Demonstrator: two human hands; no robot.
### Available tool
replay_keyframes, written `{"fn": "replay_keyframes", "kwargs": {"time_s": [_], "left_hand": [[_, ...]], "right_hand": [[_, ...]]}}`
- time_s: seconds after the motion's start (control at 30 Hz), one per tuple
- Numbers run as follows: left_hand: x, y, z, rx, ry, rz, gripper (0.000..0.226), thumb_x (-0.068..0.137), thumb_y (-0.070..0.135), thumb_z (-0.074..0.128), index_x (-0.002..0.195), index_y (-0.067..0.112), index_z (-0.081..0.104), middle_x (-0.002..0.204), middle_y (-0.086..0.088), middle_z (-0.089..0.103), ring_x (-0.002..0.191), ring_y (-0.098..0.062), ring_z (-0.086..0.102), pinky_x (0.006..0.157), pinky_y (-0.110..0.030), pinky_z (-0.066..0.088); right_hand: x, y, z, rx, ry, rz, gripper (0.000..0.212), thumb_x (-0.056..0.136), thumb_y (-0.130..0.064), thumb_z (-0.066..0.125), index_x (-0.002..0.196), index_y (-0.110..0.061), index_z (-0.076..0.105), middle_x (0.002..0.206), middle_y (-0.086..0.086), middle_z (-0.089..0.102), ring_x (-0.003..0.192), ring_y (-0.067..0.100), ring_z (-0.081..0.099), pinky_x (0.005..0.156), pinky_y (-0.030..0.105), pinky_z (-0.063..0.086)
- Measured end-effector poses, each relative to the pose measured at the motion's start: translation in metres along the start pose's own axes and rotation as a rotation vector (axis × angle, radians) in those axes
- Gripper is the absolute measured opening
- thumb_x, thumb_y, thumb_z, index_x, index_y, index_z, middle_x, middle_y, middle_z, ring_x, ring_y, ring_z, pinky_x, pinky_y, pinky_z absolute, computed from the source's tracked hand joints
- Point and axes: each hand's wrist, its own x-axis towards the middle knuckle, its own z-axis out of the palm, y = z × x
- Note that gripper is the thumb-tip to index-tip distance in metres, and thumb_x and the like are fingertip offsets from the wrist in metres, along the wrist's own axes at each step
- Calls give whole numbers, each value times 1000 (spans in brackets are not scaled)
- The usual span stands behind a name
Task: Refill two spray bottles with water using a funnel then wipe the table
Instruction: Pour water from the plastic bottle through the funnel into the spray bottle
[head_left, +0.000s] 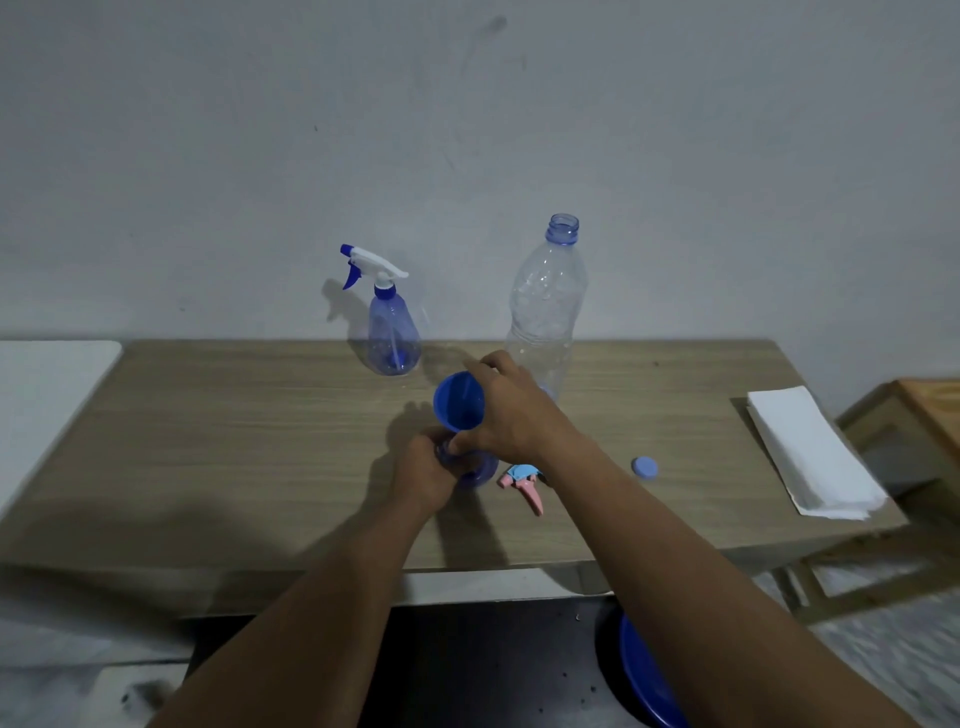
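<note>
At a wooden table (234, 441) set against a pale wall, your left hand (421, 473) curls round the neck of an open blue spray bottle (479, 474) standing near the middle, while your right hand (514, 410) holds the rim of a blue funnel (457, 400), fingers wrapped over its far edge, the spout pointing down at the bottle's mouth; whether it is seated inside cannot be told. Just right of the bottle lies its pink and blue trigger head (522, 480), and further right a small blue cap (645, 467). Behind your hands stands a clear, uncapped water bottle (545, 312); to its left, a second spray bottle (389, 327) with a white and blue trigger fitted. A folded stack of white paper towels (810, 452) rests at the table's right end.
</note>
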Motion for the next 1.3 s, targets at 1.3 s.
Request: {"fn": "replay_keyframes", "kwargs": {"time_s": [1.3], "left_hand": [[23,-6,-23,186,35,147,38,70,11,86,106,8,73,95,-17,74,87,-25,67,86,-46,56]], "right_hand": [[-106,24,125,440,290,262,69,79,-39,82,138,-18,52,133,0,56,120,18,51,100,32,45]]}}
